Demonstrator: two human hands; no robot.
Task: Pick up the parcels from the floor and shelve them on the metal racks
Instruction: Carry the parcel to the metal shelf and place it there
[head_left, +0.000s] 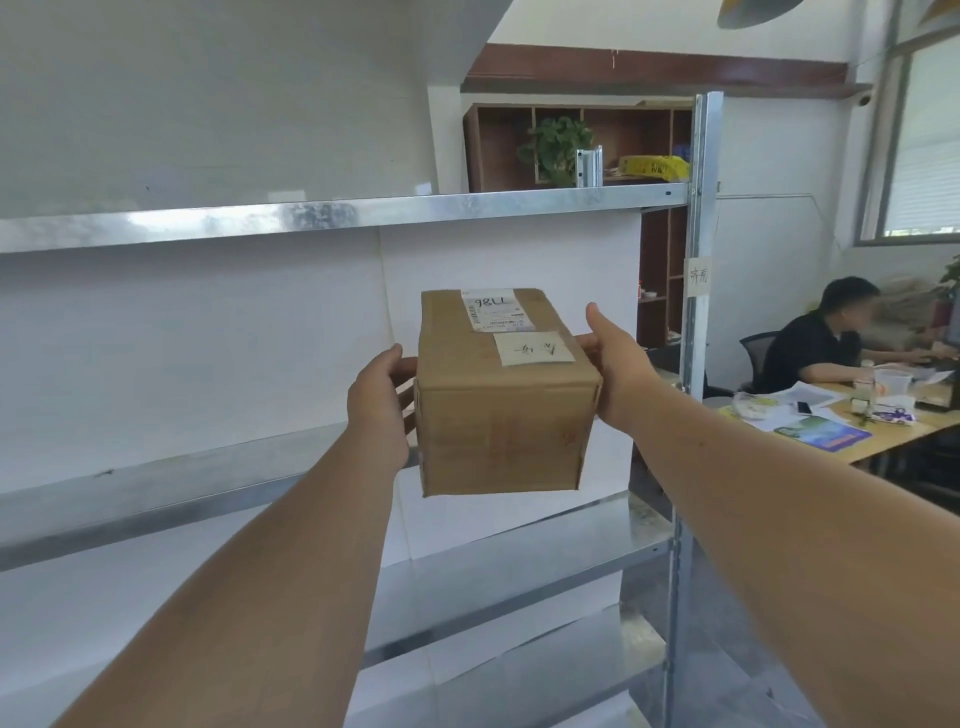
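A brown cardboard parcel (504, 415) with a white shipping label and a smaller handwritten sticker on top is held up in the air in front of the metal rack (332, 215). My left hand (382, 405) presses its left side and my right hand (615, 369) presses its right side, arms stretched forward. The parcel hangs level between the rack's upper shelf and the middle shelf (156, 493), above that shelf's front edge and near the rack's right upright post (698, 291). No parcel lies on any shelf in view.
Lower shelves (519, 566) run below. Behind the rack stand a white wall and a brown wooden cabinet (582, 145) with a plant. To the right a seated person (826, 343) works at a desk (857, 436) covered with papers and cups.
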